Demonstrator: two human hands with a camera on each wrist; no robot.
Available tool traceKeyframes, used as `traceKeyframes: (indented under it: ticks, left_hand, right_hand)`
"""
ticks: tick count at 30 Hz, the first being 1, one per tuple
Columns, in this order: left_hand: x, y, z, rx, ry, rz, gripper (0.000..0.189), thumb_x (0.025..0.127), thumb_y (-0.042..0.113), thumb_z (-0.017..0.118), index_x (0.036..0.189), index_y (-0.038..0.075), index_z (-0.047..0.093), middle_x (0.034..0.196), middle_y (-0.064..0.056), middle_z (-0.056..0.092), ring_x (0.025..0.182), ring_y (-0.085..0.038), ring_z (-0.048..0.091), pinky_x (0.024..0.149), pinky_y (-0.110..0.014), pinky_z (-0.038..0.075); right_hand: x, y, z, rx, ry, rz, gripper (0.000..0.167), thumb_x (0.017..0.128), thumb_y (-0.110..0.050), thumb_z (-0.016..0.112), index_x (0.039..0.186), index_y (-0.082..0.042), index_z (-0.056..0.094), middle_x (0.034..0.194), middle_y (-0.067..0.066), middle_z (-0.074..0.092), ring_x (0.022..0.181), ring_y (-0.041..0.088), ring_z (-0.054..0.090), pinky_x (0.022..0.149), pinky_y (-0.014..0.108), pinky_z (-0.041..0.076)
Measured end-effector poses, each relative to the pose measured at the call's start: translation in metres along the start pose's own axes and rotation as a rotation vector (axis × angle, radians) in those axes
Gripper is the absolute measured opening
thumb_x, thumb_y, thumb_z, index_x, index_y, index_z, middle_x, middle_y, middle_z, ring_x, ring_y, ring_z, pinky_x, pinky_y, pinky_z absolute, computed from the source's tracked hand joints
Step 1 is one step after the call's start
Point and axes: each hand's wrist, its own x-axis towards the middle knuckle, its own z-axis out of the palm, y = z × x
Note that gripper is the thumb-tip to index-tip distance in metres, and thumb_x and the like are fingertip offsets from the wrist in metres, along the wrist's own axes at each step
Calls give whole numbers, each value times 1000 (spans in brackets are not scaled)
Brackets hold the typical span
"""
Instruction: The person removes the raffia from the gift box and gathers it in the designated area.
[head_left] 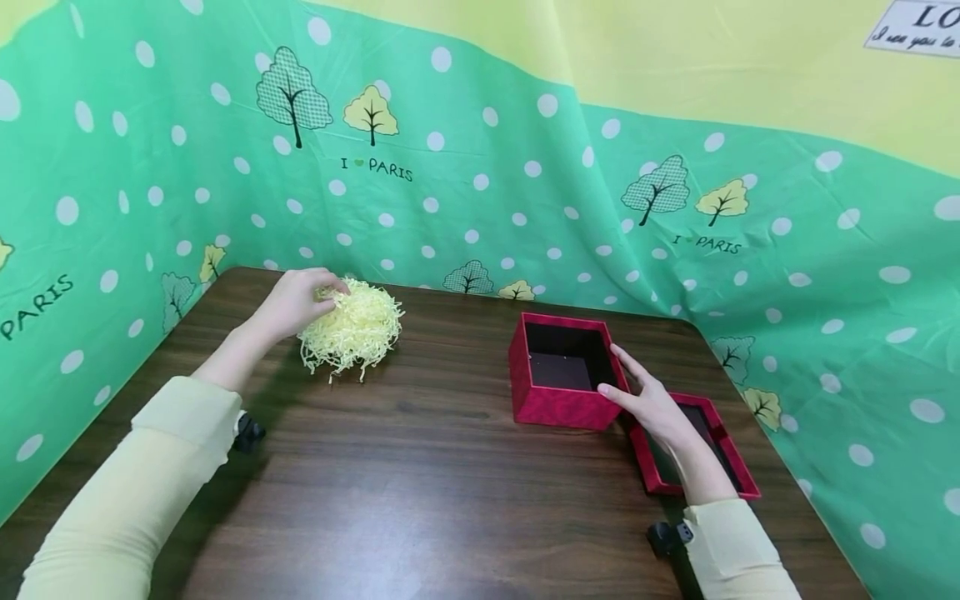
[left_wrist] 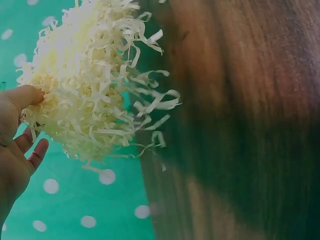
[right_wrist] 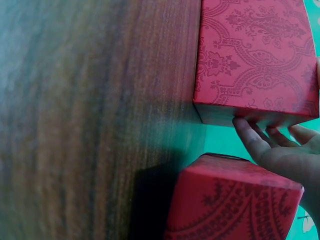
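At the back left of the table, my left hand (head_left: 294,302) pinches a fluffy clump of pale yellow shredded paper (head_left: 356,329). In the left wrist view the thumb presses into the shredded paper (left_wrist: 90,85), and some fingers are hidden behind it. Right of centre stands a red box (head_left: 562,408), its top uncovered and its dark inside showing. My right hand (head_left: 663,412) rests against the box's right side with spread fingers. From the right wrist, the fingertips of the right hand (right_wrist: 287,152) touch the side of the patterned box (right_wrist: 255,55).
A red box lid (head_left: 738,458) lies inside up, right of the box and partly under the right forearm. The brown wooden table (head_left: 420,500) ends at a green dotted cloth (head_left: 480,167) behind and at both sides.
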Motion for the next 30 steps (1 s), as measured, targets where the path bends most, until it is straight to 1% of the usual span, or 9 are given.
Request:
traceKeyframes:
  ticks: [1, 9, 15, 18, 21, 23, 26, 28, 30]
  left_hand:
    - [0, -3, 3, -6, -5, -8, 22, 78, -4, 63, 97, 6, 70, 100, -13, 69, 89, -29, 62, 80, -44, 47]
    - [3, -14, 28, 22, -90, -52, 22, 80, -4, 64, 100, 4, 70, 105, -17, 68, 88, -29, 62, 75, -43, 44]
    - [3, -18, 42, 59, -158, -73, 24, 79, -1, 66, 102, 5, 70, 108, -16, 68, 101, -35, 62, 90, -52, 41]
    - [2, -18, 47, 61, -186, -91, 26, 79, -1, 66, 105, 5, 69, 110, -16, 68, 105, -36, 61, 93, -56, 38]
    - [0, -19, 48, 40, -201, -120, 28, 80, 0, 65, 107, 5, 68, 111, -17, 67, 102, -35, 62, 90, -54, 40]
    - [0, -18, 47, 9, -204, -148, 31, 79, -1, 63, 110, 6, 66, 111, -19, 66, 96, -33, 61, 84, -49, 43]
    - [-1, -16, 42, -34, -215, -176, 36, 80, 2, 62, 116, 6, 62, 111, -22, 64, 89, -31, 59, 75, -44, 43]
    - [0, -14, 37, -57, -230, -188, 39, 82, 5, 64, 121, 6, 59, 112, -22, 62, 93, -33, 59, 77, -45, 44]
    - [0, -13, 33, -78, -248, -187, 43, 83, 9, 66, 124, 5, 56, 115, -20, 61, 101, -36, 58, 83, -49, 45]
  right_hand:
    - [0, 0, 0, 0, -1, -1, 79, 91, -33, 62, 152, -33, 12, 158, 11, 6, 142, 39, 8, 106, 66, 18]
    - [-1, 0, 0, 11, -3, -1, 79, 91, -32, 62, 152, -32, 13, 158, 11, 7, 142, 39, 9, 105, 66, 19]
    - [-1, -1, 0, 7, 0, -2, 78, 91, -31, 61, 152, -32, 13, 158, 12, 7, 142, 40, 10, 105, 66, 19]
    - [-2, 0, 0, 10, -1, -4, 78, 91, -31, 62, 152, -31, 13, 158, 12, 7, 142, 40, 10, 106, 66, 19]
    - [-1, 0, 0, 9, 2, -3, 78, 91, -32, 62, 152, -31, 13, 158, 12, 8, 142, 39, 10, 106, 66, 18]
    - [-1, 1, 0, 4, 4, 1, 79, 90, -33, 62, 152, -32, 13, 158, 12, 8, 142, 40, 10, 106, 66, 19]
    - [-1, 0, 0, -3, 9, 9, 79, 90, -35, 62, 152, -33, 13, 158, 12, 7, 142, 40, 10, 105, 67, 19]
    - [-1, 0, 0, -5, 11, 10, 79, 90, -35, 62, 152, -34, 12, 158, 12, 7, 142, 40, 10, 105, 67, 19]
    - [-1, 0, 1, -5, 13, 9, 79, 90, -35, 62, 151, -35, 12, 158, 12, 7, 142, 40, 10, 104, 68, 19]
